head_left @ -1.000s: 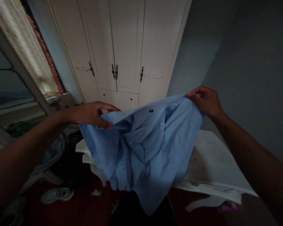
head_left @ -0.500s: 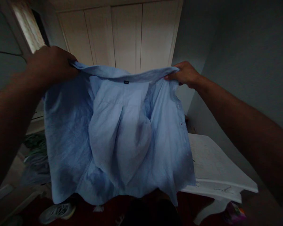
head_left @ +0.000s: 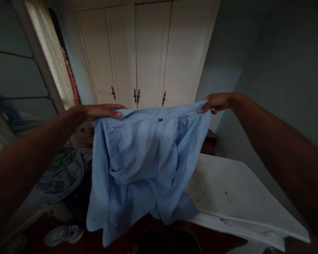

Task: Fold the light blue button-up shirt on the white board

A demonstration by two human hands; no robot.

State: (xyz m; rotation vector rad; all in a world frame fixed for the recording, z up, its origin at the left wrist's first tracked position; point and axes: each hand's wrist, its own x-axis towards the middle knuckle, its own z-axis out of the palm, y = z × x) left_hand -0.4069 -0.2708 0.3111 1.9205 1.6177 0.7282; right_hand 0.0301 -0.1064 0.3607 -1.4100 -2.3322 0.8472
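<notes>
Light-blue shirt (head_left: 145, 155) likely light, soft, easily creased; left hand (head_left: 102, 111), right hand (head_left: 216, 102) pinch top edge (head_left: 180, 110) either side of neck label (head_left: 160, 119), sensible hold.

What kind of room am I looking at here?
Most likely a bedroom or dressing room in a home: a tall pale wardrobe stands at the back, a curtain hangs at the left, and a heap of clothes lies beyond the left arm, with a shoe on the floor.
</notes>
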